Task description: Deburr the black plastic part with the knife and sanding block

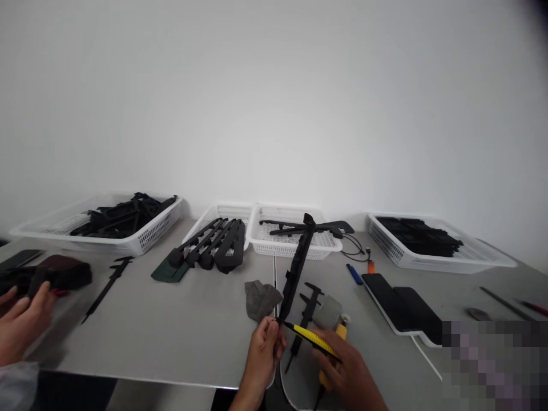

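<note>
My left hand (pixel 262 348) pinches the lower end of a long black plastic part (pixel 297 262), which stands up at a slant away from me. My right hand (pixel 346 368) is closed around a yellow-and-black utility knife (pixel 314 338). Its dark tip meets the part right beside my left fingertips; the exact contact is too small to make out. Just beyond my left hand lies a crumpled grey cloth or abrasive sheet (pixel 260 299). A black caliper (pixel 309 313), a pale translucent block (pixel 329 313) and an orange-yellow handled tool (pixel 341 331) lie near my right hand.
White baskets with black parts line the wall: left (pixel 145 240), middle (pixel 295 251) and right (pixel 398 257). Black parts (pixel 231 245) lean on another basket. Dark-topped white trays (pixel 387 297) lie right. At left, another person's hands (pixel 25 319) work near a second caliper (pixel 107 288).
</note>
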